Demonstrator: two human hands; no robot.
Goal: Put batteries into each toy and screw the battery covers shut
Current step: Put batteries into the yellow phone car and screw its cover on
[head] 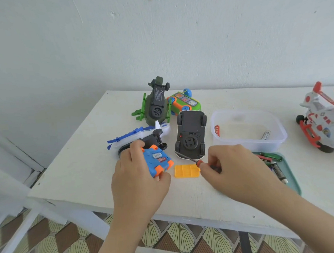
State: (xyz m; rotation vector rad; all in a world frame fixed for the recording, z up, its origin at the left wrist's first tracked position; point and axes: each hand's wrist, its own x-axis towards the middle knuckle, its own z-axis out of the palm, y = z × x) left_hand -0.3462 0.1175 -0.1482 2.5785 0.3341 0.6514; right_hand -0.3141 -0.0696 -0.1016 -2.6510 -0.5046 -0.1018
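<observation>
So, the white table [76, 172] is where it's all laid out. At 3 o'clock a clear tub [246, 145] is parked with a couple of loose batteries [265, 135] lying in it. A green tray [295, 184] with more batteries is tucked just beside it at 4. A red-and-white helicopter [323, 119] is stood well apart, out at the far 3 o'clock edge. Around 12 a green helicopter [154, 105] is laid belly up. A black car [190, 132] is flipped on its roof at that one's 5 o'clock. A blue-and-white plane [139, 133] is tipped over at 10, right behind the left hand [138, 179].

The blue toy [158, 160] is gripped in that left hand, underside up, near the table's middle. Its battery bay is open, and what looks like a battery is seen inside. The yellow cover [187, 170] is lying flat on the table at the toy's 4 o'clock, just beside it and not yet fitted. A screwdriver [198, 163] is pinched in the right hand [234, 169], with the shaft pointed toward 10 o'clock above the cover. The fingertips are down by the cover's right edge.

The step in hand is judged to be closing up the blue toy, since the bay looks loaded and the cover is off. Next, the cover needs to be picked up, lined up over the bay and seated flush before any screw is driven. Whether a screw is sat in the cover can't be made out.
</observation>
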